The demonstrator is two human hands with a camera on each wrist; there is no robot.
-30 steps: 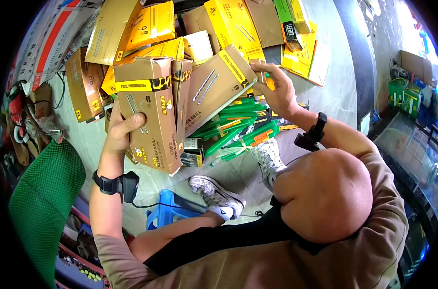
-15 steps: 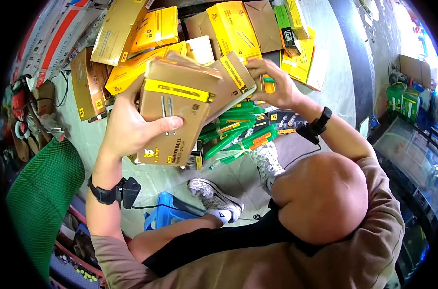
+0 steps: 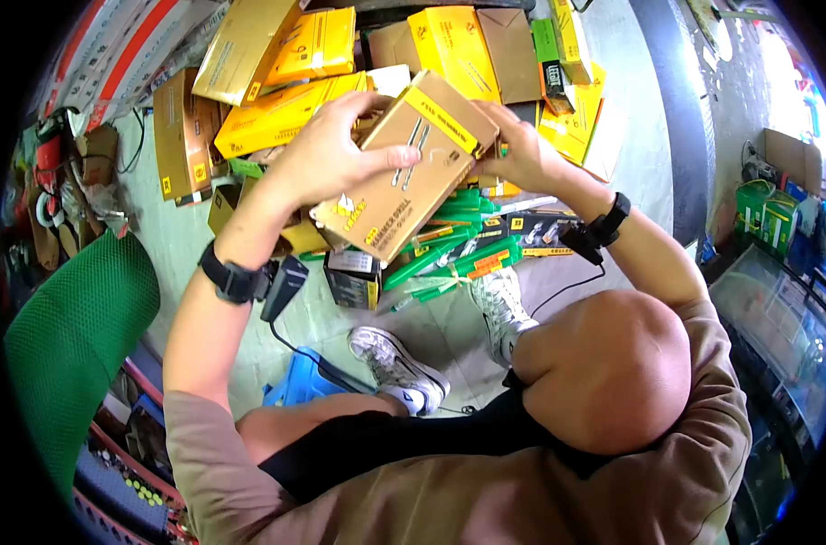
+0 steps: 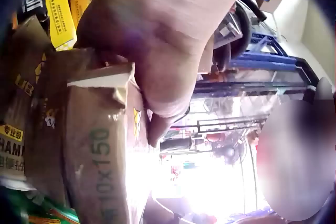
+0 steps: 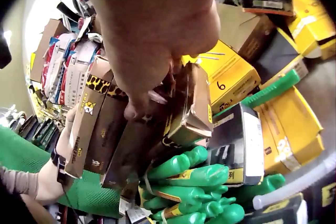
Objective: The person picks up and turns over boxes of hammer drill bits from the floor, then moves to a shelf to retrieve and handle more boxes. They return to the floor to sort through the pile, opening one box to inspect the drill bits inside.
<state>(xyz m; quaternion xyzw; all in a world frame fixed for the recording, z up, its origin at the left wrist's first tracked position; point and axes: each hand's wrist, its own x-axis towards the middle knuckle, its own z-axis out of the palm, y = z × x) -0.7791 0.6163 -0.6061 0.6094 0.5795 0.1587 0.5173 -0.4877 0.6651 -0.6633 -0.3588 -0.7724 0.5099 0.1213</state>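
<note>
Several brown hammer drill boxes (image 3: 408, 182) are held together above the pile, tilted, with yellow bands near their upper ends. My left hand (image 3: 317, 159) grips them from the left, its thumb across the front box. At their upper right end, my right hand (image 3: 533, 156) has its fingers curled round the edge. In the left wrist view, a box side (image 4: 100, 150) marked 10x150 is beside my left hand (image 4: 152, 40). The right wrist view has my right hand (image 5: 152, 45) over the row of brown boxes (image 5: 102, 132), its fingertips among them.
Yellow boxes (image 3: 454, 54) and other cartons lie behind the hands. Green tubes (image 3: 476, 263) and a small black box (image 3: 354, 280) are below the held boxes. A blue stool (image 3: 304, 380) stands by the shoes (image 3: 396, 363); green mesh (image 3: 77, 336) is at the left.
My left hand has moved right and up with its boxes, tilting them and bringing them against those at my right hand. My right hand has stayed near the upper right corner.
</note>
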